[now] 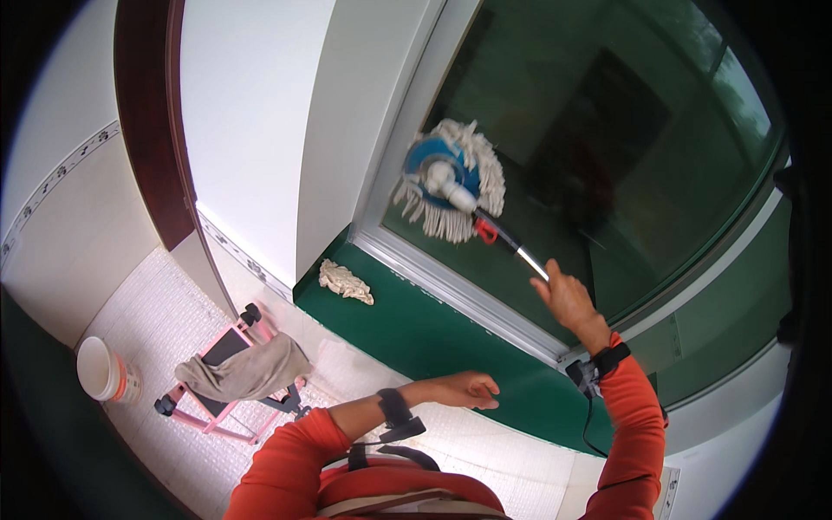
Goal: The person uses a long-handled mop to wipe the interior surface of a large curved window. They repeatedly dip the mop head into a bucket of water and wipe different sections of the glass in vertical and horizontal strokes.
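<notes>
My right hand (569,300) grips the metal pole of a round string mop (455,182), its thumb raised along the pole. The mop has a blue plate, a white swivel joint and off-white strands, and its head lies against a dark window pane (650,195). A red clip sits low on the pole. My left hand (469,391) holds nothing; its fingers are curled but apart above the edge of a green sill (416,338). A crumpled off-white cloth (346,282) lies at the sill's left end.
A pink folding step stool (208,416) stands on the textured floor at lower left, a grey-brown cloth (250,372) draped over it. Beside it is a white bucket (107,370). An aluminium window frame (455,300) borders the sill, and a white wall (247,130) rises at left.
</notes>
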### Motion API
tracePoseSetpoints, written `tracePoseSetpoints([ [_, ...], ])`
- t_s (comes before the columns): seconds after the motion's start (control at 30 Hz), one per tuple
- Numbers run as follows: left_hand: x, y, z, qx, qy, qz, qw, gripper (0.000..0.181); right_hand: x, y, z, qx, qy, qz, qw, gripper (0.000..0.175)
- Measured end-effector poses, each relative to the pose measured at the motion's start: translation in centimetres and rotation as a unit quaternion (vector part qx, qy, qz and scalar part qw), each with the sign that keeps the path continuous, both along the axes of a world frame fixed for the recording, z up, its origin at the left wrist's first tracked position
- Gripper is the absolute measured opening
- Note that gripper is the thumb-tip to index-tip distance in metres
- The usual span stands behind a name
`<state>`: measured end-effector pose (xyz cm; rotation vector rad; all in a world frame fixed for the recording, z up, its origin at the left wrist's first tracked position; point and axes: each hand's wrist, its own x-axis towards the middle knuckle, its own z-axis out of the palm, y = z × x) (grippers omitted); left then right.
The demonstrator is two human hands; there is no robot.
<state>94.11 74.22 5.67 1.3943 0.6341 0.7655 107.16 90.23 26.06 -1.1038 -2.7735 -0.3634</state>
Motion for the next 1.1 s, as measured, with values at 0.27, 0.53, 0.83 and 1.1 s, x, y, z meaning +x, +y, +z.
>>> tracePoseSetpoints([
  [0.27, -2.9, -2.1, -3.1, -0.050, -0.002, 0.027, 0.998, 0.055, 0.5, 0.0, -7.2, 0.000, -0.128, 0.014, 0.992, 0.036],
  [0.53, -1.6, -1.5, -3.6, -0.063, -0.014, 0.028, 0.998, 0.050, -1.2, -0.2, 2.1, 0.102, 0.052, -0.005, 0.993, 0.036],
  [0.83, -2.4, -1.7, -3.6, -0.080, -0.016, 0.048, 0.995, 0.050, -4.8, 0.1, 13.8, 0.089, 0.313, -0.033, 0.945, 0.036],
  [1.1, -3.7, -2.4, -4.5, -0.082, -0.026, 0.080, 0.993, 0.048, -5.2, 0.7, 7.7, 0.027, 0.273, 0.022, 0.961, 0.032],
])
